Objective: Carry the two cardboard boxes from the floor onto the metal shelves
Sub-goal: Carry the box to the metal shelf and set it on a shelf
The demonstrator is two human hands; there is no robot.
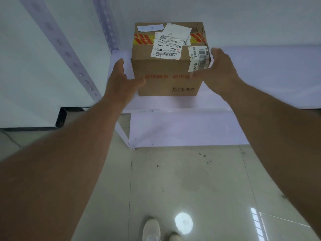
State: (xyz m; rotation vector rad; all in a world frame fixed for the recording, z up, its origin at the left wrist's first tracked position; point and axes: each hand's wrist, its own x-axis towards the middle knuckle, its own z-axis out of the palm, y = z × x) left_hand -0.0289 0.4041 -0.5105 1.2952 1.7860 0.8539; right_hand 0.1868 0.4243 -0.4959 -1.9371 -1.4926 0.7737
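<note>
My left hand (121, 80) and right hand (219, 66), both spread, flank the cardboard box (169, 66) resting near the shelf's (251, 87) front-left corner. I judge this box placed; next I must fetch the other, unseen here.

Box on a white shelf, tiled floor below

The shelf (173, 103) is a pale, plain board with perforated metal uprights (106, 23) at its left end, and one cardboard box (169, 66) stands upright on it near that end, set back a little from the front edge. A lower shelf board (182, 131) shows beneath it, just above the floor (191, 180). The floor is glossy grey tile with a few dark specks, and two pale shoes (152, 228) stand on it.
</note>
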